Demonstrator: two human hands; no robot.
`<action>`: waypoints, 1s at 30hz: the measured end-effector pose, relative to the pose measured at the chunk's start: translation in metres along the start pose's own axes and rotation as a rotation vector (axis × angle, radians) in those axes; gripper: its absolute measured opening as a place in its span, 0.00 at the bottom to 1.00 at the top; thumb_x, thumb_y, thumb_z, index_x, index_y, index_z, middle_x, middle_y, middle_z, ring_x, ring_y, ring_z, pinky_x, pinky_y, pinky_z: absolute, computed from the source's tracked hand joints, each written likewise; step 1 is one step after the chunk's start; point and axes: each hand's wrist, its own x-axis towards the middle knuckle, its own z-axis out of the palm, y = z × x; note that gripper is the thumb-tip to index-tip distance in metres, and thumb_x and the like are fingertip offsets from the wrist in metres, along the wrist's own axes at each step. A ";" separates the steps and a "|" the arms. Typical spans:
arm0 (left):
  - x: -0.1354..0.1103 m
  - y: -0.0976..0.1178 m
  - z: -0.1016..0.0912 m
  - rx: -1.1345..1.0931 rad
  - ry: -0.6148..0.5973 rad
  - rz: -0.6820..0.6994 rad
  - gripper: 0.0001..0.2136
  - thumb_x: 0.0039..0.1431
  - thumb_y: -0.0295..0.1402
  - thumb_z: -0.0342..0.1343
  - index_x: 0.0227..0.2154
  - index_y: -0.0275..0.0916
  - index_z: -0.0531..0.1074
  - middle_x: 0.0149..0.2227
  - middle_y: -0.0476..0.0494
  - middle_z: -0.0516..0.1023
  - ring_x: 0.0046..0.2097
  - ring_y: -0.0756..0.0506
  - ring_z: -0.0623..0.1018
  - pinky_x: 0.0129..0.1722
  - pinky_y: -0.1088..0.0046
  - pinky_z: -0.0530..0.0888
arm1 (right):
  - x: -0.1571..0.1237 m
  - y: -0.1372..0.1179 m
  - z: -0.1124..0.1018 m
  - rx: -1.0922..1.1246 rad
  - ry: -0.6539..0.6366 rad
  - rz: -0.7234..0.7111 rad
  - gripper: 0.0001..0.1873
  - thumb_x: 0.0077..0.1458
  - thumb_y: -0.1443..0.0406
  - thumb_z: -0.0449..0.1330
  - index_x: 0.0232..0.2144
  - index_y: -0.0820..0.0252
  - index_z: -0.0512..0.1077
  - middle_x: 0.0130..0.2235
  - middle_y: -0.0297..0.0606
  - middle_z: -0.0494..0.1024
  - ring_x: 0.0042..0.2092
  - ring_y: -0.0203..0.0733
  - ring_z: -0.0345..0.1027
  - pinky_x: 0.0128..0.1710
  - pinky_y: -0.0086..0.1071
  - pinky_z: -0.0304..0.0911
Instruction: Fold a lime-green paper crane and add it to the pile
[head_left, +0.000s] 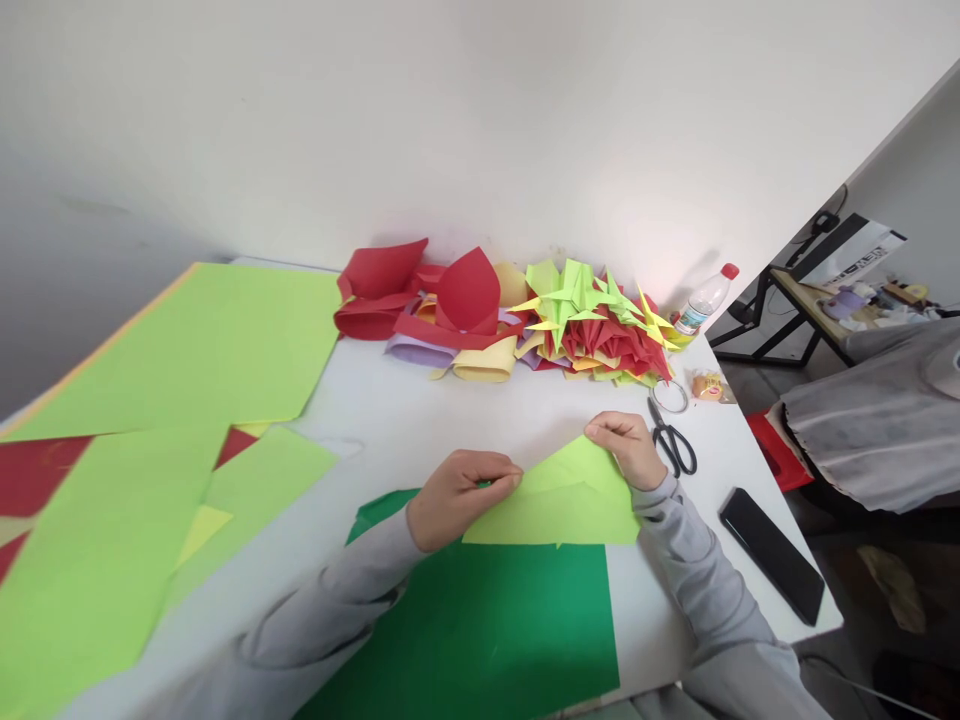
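Observation:
A folded sheet of light green paper (559, 505) is held between my hands, its lower edge over a dark green sheet (517, 620). My left hand (463, 495) pinches its upper left edge between thumb and fingers. At the peak of the fold, my right hand (626, 445) grips the paper with closed fingertips. A crease runs across the paper, and its outline is roughly triangular. Black-handled scissors (675, 447) lie just right of my right hand.
Large light green sheets (202, 340) cover the table's left side. Along the wall sit red paper shapes (469, 290) and a pile of folded paper pieces (592, 310). A bottle (705, 300), a tape roll (670, 397), a small wrapped snack (709, 386) and a black phone (772, 555) line the right edge.

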 end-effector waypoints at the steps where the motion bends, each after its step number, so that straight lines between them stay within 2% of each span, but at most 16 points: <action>1: -0.001 0.000 -0.002 -0.002 0.001 -0.010 0.16 0.57 0.37 0.47 0.15 0.37 0.63 0.18 0.52 0.60 0.22 0.53 0.60 0.23 0.77 0.60 | 0.001 0.000 -0.001 0.008 0.013 0.009 0.16 0.43 0.54 0.66 0.20 0.62 0.72 0.20 0.29 0.65 0.23 0.31 0.53 0.24 0.28 0.51; 7: -0.005 -0.002 -0.014 -0.023 0.023 -0.111 0.16 0.55 0.39 0.48 0.16 0.37 0.64 0.19 0.52 0.62 0.23 0.52 0.61 0.24 0.77 0.61 | 0.005 0.001 -0.005 0.062 0.106 0.052 0.16 0.39 0.54 0.66 0.18 0.61 0.71 0.18 0.29 0.66 0.22 0.31 0.54 0.22 0.28 0.51; 13: -0.005 -0.004 -0.023 -0.042 0.057 -0.138 0.15 0.54 0.39 0.49 0.17 0.36 0.67 0.19 0.51 0.64 0.24 0.51 0.64 0.25 0.76 0.64 | 0.010 0.005 -0.008 0.081 0.210 0.048 0.16 0.37 0.55 0.66 0.17 0.61 0.70 0.17 0.28 0.64 0.21 0.31 0.52 0.22 0.27 0.50; 17: -0.005 -0.005 -0.028 -0.055 0.073 -0.150 0.15 0.54 0.39 0.50 0.17 0.36 0.69 0.20 0.49 0.69 0.25 0.50 0.68 0.27 0.76 0.67 | 0.014 0.010 -0.015 0.083 0.266 0.047 0.16 0.37 0.55 0.66 0.18 0.61 0.69 0.17 0.28 0.63 0.21 0.31 0.52 0.22 0.28 0.50; 21: -0.008 -0.007 -0.038 -0.080 0.151 -0.199 0.13 0.52 0.38 0.52 0.19 0.37 0.72 0.22 0.46 0.75 0.26 0.49 0.73 0.29 0.75 0.72 | 0.017 0.011 -0.027 0.067 0.295 0.022 0.16 0.40 0.54 0.64 0.19 0.60 0.68 0.19 0.27 0.63 0.23 0.31 0.52 0.24 0.28 0.51; 23: -0.008 -0.008 -0.040 -0.068 0.200 -0.220 0.12 0.50 0.39 0.53 0.19 0.38 0.73 0.22 0.46 0.76 0.26 0.48 0.74 0.29 0.75 0.73 | 0.016 0.010 -0.026 0.045 0.243 0.026 0.16 0.39 0.54 0.65 0.18 0.60 0.68 0.19 0.27 0.63 0.23 0.31 0.52 0.24 0.28 0.51; 26: -0.001 -0.006 -0.035 -0.062 0.222 -0.232 0.12 0.50 0.40 0.54 0.22 0.37 0.74 0.24 0.45 0.78 0.28 0.47 0.75 0.31 0.74 0.74 | 0.010 0.010 -0.011 0.007 0.084 0.058 0.18 0.37 0.53 0.67 0.18 0.62 0.70 0.19 0.29 0.65 0.23 0.32 0.54 0.24 0.28 0.51; 28: 0.007 -0.003 -0.025 -0.042 0.179 -0.229 0.13 0.51 0.42 0.54 0.25 0.36 0.75 0.26 0.43 0.79 0.30 0.47 0.75 0.31 0.73 0.73 | 0.003 0.010 0.003 -0.015 -0.018 0.077 0.19 0.39 0.52 0.67 0.19 0.62 0.71 0.18 0.29 0.64 0.23 0.32 0.54 0.24 0.28 0.52; 30: 0.015 0.001 -0.012 0.006 0.084 -0.210 0.14 0.50 0.43 0.55 0.27 0.35 0.76 0.26 0.44 0.78 0.29 0.48 0.74 0.29 0.74 0.72 | -0.003 0.008 0.015 -0.075 -0.124 0.061 0.20 0.46 0.50 0.63 0.21 0.62 0.71 0.19 0.29 0.64 0.23 0.31 0.54 0.24 0.27 0.52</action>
